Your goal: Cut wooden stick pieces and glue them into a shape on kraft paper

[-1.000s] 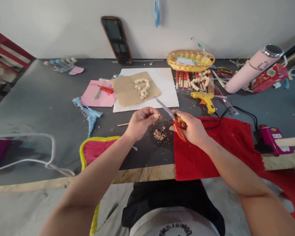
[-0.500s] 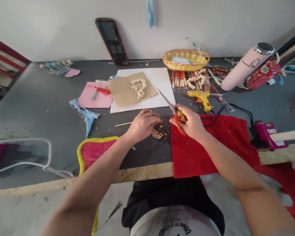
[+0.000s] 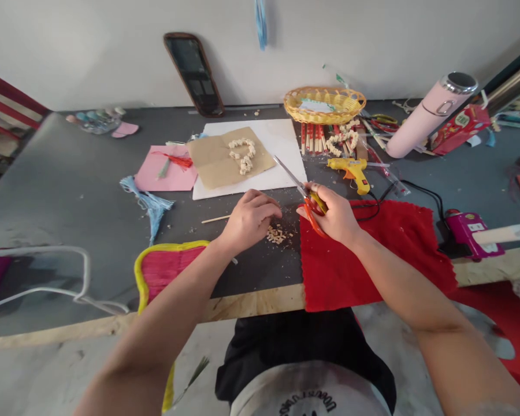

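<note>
My left hand (image 3: 253, 216) is closed, its fingers curled together over the grey tabletop. A thin wooden stick (image 3: 215, 219) pokes out on its left side; the rest of the stick is hidden by the hand. Just below the fingertips lies a small heap of short cut wooden bits (image 3: 277, 234). My right hand (image 3: 331, 216) grips scissors (image 3: 289, 172) with orange and yellow handles, the blades pointing up and left. Beyond the hands, a curved string of small pale pieces (image 3: 244, 155) rests on brown paper (image 3: 203, 164), which lies on a white board (image 3: 281, 136).
Red cloth (image 3: 364, 260) lies under my right forearm. A yellow glue gun (image 3: 351, 170), a wicker basket (image 3: 325, 115) and a pink flask (image 3: 431, 115) stand to the right and back. On the left are a blue tassel (image 3: 149, 205) and pink paper (image 3: 145, 173).
The view has shifted very slightly. Both hands hold nearly the same position, with the scissors still in my right hand.
</note>
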A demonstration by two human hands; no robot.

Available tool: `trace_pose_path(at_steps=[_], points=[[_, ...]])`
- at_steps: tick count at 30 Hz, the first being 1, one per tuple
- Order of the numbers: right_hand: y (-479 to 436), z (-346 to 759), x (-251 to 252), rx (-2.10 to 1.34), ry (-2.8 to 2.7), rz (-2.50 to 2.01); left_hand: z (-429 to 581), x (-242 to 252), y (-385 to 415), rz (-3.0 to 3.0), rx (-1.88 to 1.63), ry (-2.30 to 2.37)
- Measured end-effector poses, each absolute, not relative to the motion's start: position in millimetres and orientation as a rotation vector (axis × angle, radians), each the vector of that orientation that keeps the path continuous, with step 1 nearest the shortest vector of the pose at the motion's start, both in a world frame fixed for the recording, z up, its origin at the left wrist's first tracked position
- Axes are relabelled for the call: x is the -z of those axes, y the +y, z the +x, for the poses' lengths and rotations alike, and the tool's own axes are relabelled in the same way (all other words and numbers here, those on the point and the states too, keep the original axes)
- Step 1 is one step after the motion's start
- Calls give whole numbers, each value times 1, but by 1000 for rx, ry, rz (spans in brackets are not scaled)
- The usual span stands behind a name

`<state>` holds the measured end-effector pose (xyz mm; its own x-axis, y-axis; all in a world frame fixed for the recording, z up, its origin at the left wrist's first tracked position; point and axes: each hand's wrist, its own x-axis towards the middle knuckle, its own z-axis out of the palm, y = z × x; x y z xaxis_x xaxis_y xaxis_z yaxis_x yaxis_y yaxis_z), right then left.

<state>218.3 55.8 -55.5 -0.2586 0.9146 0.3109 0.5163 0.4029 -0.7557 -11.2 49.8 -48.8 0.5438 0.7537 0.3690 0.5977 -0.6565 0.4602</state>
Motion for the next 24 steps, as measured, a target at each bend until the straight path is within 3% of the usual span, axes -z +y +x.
trace_pose_path(at_steps=[13,18,24], points=[[56,218,57,-670,-1915,-1204,11,48,30,2599,-472,1056],[56,219,56,-675,-1908,-1197,1,42,40,2283,-751,1063],[55,219,58,-655,-1934,-1202,-10,40,47,1357,-1111,1111]])
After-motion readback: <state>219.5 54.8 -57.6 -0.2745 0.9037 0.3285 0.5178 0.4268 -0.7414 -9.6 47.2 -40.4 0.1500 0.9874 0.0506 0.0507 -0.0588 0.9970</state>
